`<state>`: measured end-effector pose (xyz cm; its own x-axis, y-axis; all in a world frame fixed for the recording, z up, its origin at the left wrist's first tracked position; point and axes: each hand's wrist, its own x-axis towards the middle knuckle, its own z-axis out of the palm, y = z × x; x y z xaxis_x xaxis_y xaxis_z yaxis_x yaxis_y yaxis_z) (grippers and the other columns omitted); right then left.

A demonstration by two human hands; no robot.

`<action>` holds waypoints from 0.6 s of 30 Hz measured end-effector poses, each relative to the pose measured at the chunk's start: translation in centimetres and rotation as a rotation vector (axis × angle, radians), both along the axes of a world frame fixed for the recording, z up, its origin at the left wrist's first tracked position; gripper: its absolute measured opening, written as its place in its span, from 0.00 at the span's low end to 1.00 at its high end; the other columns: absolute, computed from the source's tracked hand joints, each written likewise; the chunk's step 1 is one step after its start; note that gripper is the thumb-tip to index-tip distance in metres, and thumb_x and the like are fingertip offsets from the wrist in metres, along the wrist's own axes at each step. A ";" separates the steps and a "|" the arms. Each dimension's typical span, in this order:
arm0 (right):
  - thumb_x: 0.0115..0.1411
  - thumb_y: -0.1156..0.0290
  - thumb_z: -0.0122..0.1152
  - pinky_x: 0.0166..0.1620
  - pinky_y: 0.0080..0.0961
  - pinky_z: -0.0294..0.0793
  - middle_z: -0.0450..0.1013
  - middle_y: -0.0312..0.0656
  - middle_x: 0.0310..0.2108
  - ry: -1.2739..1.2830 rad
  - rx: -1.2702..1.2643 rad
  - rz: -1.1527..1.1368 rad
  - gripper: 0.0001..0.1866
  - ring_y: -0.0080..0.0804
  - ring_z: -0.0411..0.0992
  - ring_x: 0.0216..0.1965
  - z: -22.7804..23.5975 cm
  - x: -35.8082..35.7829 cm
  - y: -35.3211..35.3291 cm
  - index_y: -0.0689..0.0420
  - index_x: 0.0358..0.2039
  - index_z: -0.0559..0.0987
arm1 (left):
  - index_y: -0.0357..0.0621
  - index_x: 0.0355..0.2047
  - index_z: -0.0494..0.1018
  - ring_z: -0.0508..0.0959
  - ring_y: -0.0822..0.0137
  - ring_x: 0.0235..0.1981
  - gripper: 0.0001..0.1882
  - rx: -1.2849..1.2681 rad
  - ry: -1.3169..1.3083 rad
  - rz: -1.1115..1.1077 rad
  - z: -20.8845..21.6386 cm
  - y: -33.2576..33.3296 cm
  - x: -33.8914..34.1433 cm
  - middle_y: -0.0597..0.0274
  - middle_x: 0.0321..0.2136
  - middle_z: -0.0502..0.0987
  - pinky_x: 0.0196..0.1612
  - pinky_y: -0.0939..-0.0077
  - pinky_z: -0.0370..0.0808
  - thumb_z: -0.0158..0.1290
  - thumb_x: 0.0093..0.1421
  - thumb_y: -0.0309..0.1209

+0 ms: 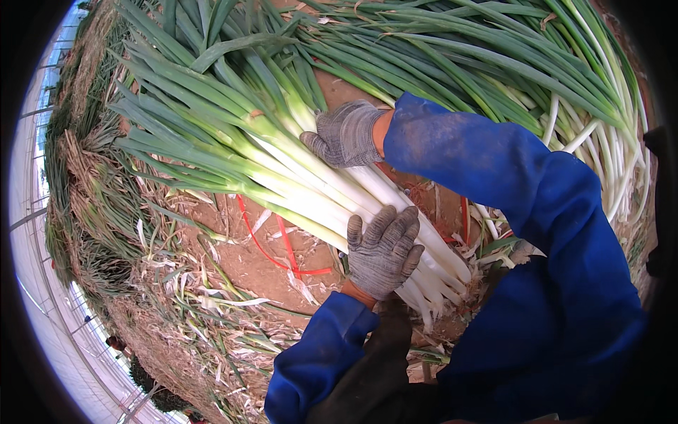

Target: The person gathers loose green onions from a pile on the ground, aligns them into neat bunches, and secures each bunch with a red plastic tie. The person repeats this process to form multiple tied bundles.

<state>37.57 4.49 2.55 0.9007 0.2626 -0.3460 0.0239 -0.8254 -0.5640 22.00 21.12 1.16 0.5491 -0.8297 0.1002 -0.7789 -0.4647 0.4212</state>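
A thick bundle of long green onions point(304, 185) lies slantwise before me, green leaves at the upper left, white stalks and roots at the lower right. Across the white stalks, near the root end, my left hand point(381, 253) lies flat in a grey knit glove, fingers somewhat spread. Farther up, my right hand point(346, 134), gloved alike, is closed over the far side of the bundle, where white turns green. Its thumb points left along the stalks, and its fingertips are partly hidden.
Red strapping point(292, 247) lies on the brown ground point(265, 279) beside the bundle. More green onions point(452, 63) are spread along the far side and right. Dry leaf scraps point(233, 332) litter the lower left. A pale translucent wall point(35, 247) curves along the left rim.
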 end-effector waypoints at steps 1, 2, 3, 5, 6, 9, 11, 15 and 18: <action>0.66 0.46 0.32 0.43 0.47 0.72 0.76 0.59 0.28 0.008 0.015 0.007 0.36 0.57 0.75 0.34 -0.5 0.5 0.3 0.67 0.36 0.80 | 0.53 0.47 0.72 0.65 0.62 0.59 0.19 0.015 -0.012 0.001 0.2 0.1 0.3 0.70 0.55 0.71 0.66 0.46 0.36 0.53 0.56 0.42; 0.67 0.45 0.31 0.43 0.46 0.72 0.76 0.59 0.29 0.015 0.031 0.013 0.37 0.57 0.75 0.34 -1.0 1.1 0.6 0.67 0.37 0.80 | 0.53 0.47 0.72 0.64 0.62 0.59 0.19 0.031 -0.026 0.001 0.4 0.3 0.5 0.70 0.55 0.71 0.66 0.46 0.36 0.53 0.56 0.42; 0.67 0.45 0.30 0.43 0.46 0.72 0.76 0.58 0.29 0.034 0.034 0.016 0.37 0.58 0.75 0.34 -1.2 1.2 0.5 0.67 0.37 0.79 | 0.53 0.47 0.72 0.64 0.62 0.59 0.19 0.057 0.006 -0.007 0.6 0.2 0.6 0.70 0.56 0.70 0.66 0.45 0.36 0.52 0.56 0.42; 0.67 0.44 0.27 0.45 0.48 0.71 0.76 0.57 0.32 0.044 0.011 0.041 0.39 0.57 0.75 0.37 -1.5 1.1 0.2 0.65 0.34 0.81 | 0.53 0.48 0.72 0.64 0.62 0.59 0.19 0.060 0.013 -0.002 0.9 -0.1 0.3 0.70 0.56 0.70 0.66 0.45 0.36 0.52 0.56 0.41; 0.67 0.44 0.26 0.45 0.49 0.71 0.77 0.56 0.33 0.051 0.007 0.056 0.39 0.56 0.75 0.38 -1.3 1.1 0.2 0.64 0.32 0.81 | 0.52 0.48 0.72 0.63 0.62 0.59 0.19 0.070 0.019 0.003 0.8 -0.2 0.2 0.70 0.56 0.70 0.66 0.45 0.36 0.52 0.56 0.41; 0.68 0.44 0.27 0.47 0.45 0.70 0.76 0.59 0.30 0.167 0.031 0.047 0.38 0.56 0.75 0.36 -0.9 1.4 -0.3 0.66 0.38 0.79 | 0.53 0.48 0.73 0.63 0.62 0.60 0.19 0.090 0.031 -0.006 0.9 -0.4 0.7 0.70 0.56 0.70 0.66 0.45 0.36 0.52 0.56 0.40; 0.68 0.44 0.28 0.47 0.45 0.70 0.76 0.59 0.30 0.108 0.073 0.019 0.38 0.56 0.75 0.37 -2.2 0.9 -0.4 0.65 0.38 0.80 | 0.53 0.48 0.73 0.62 0.61 0.60 0.19 0.088 0.025 -0.002 0.6 -0.4 0.3 0.71 0.56 0.70 0.66 0.46 0.37 0.52 0.56 0.40; 0.67 0.40 0.27 0.50 0.45 0.69 0.76 0.60 0.36 0.000 0.184 -0.037 0.40 0.56 0.74 0.41 -5.3 0.5 -1.0 0.64 0.43 0.79 | 0.54 0.48 0.73 0.63 0.61 0.60 0.18 0.102 0.022 -0.005 1.0 -0.9 0.3 0.72 0.55 0.71 0.66 0.46 0.37 0.52 0.56 0.40; 0.65 0.36 0.24 0.53 0.45 0.67 0.75 0.59 0.41 0.058 0.141 -0.103 0.43 0.55 0.73 0.46 -4.3 0.6 0.0 0.62 0.49 0.76 | 0.53 0.47 0.73 0.64 0.61 0.58 0.18 0.079 -0.030 0.020 0.9 -0.4 0.4 0.71 0.55 0.71 0.66 0.47 0.38 0.52 0.56 0.39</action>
